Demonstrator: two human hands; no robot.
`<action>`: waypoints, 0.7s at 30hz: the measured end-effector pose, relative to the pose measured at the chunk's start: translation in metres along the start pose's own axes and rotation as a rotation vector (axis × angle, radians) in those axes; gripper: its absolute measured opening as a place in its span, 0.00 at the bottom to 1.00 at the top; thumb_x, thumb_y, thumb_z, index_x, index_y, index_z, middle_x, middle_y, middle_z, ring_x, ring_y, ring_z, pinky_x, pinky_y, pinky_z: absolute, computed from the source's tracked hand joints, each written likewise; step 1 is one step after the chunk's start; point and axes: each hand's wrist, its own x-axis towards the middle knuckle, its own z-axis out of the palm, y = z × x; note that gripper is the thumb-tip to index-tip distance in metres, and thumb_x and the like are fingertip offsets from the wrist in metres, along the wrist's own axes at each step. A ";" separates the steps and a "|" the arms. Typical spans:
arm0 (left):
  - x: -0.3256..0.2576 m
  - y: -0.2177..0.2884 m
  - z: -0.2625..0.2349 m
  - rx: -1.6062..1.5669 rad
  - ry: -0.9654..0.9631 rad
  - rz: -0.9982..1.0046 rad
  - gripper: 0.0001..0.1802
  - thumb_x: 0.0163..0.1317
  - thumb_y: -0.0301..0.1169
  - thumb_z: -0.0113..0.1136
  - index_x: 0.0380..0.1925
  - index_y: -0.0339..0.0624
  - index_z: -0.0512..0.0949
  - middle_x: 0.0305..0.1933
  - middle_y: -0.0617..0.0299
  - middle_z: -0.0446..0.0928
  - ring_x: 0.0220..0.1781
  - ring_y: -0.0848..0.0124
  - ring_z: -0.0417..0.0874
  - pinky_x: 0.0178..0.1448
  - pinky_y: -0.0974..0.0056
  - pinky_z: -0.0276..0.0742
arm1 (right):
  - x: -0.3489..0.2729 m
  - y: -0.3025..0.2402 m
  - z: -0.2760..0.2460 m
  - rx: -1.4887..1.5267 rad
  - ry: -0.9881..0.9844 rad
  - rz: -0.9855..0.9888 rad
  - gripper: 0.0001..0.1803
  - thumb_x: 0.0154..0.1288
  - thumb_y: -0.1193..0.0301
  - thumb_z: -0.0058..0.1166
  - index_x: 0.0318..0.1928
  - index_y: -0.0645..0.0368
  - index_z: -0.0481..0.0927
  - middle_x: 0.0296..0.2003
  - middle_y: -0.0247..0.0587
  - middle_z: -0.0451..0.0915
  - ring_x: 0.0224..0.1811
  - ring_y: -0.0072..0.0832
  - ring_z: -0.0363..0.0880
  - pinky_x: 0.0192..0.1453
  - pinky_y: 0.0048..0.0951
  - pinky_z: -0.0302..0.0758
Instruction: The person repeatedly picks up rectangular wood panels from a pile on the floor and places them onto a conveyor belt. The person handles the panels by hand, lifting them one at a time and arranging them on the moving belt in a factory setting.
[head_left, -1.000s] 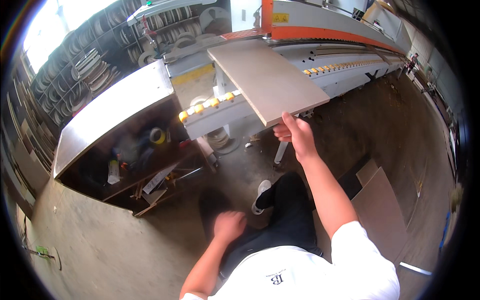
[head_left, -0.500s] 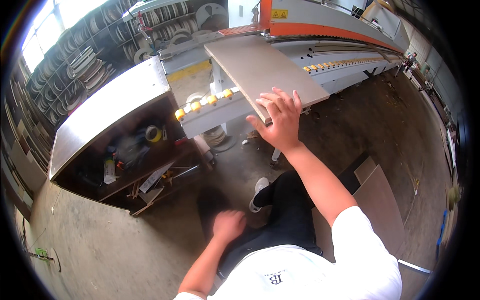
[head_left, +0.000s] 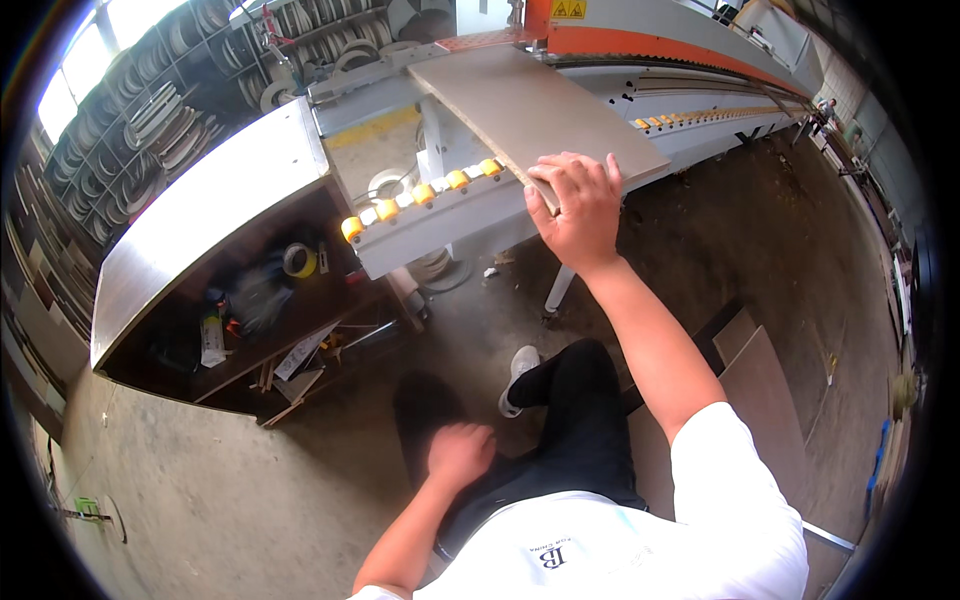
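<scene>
A flat beige board (head_left: 560, 110) lies on the machine's roller rail (head_left: 430, 220), its far end by the machine (head_left: 630, 40). My right hand (head_left: 583, 205) is on the board's near corner. Its fingers bend over the top face, and the thumb lies along the left edge by the corner. Low over my dark trousers, my left hand (head_left: 461, 455) is curled into a loose fist, touching no part of the board. Nothing shows in it, though its palm side is hidden.
At left stands a metal-topped cabinet (head_left: 210, 190) with a roll of tape (head_left: 299, 261) and loose tools inside. Racks of edge-band coils (head_left: 165, 120) line the back left. More boards (head_left: 765, 400) lean low on my right. A rail leg (head_left: 560, 288) stands before my shoe (head_left: 520, 375).
The board has slid to the right along the rail, baring more yellow rollers. My right hand has moved right with it, fingers more bent. My left hand has hardly moved.
</scene>
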 end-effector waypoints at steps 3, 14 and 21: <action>0.001 0.003 0.000 -0.008 -0.002 0.004 0.07 0.60 0.36 0.69 0.38 0.50 0.87 0.35 0.63 0.87 0.40 0.64 0.87 0.45 0.57 0.78 | -0.001 0.016 -0.003 -0.025 -0.003 0.024 0.12 0.70 0.56 0.62 0.48 0.42 0.84 0.52 0.26 0.84 0.62 0.35 0.79 0.79 0.64 0.55; 0.004 0.009 0.002 0.033 -0.044 0.021 0.07 0.60 0.35 0.67 0.37 0.49 0.86 0.35 0.61 0.86 0.40 0.60 0.87 0.45 0.53 0.79 | -0.008 0.113 -0.010 -0.153 -0.063 0.123 0.17 0.73 0.52 0.59 0.54 0.46 0.80 0.57 0.31 0.82 0.64 0.39 0.78 0.80 0.62 0.59; 0.014 0.021 0.001 0.022 -0.048 0.005 0.04 0.59 0.34 0.65 0.30 0.52 0.87 0.33 0.58 0.86 0.37 0.56 0.87 0.43 0.50 0.80 | -0.034 0.149 -0.031 -0.163 -0.004 0.201 0.28 0.68 0.51 0.65 0.63 0.49 0.77 0.64 0.40 0.80 0.70 0.42 0.74 0.78 0.55 0.64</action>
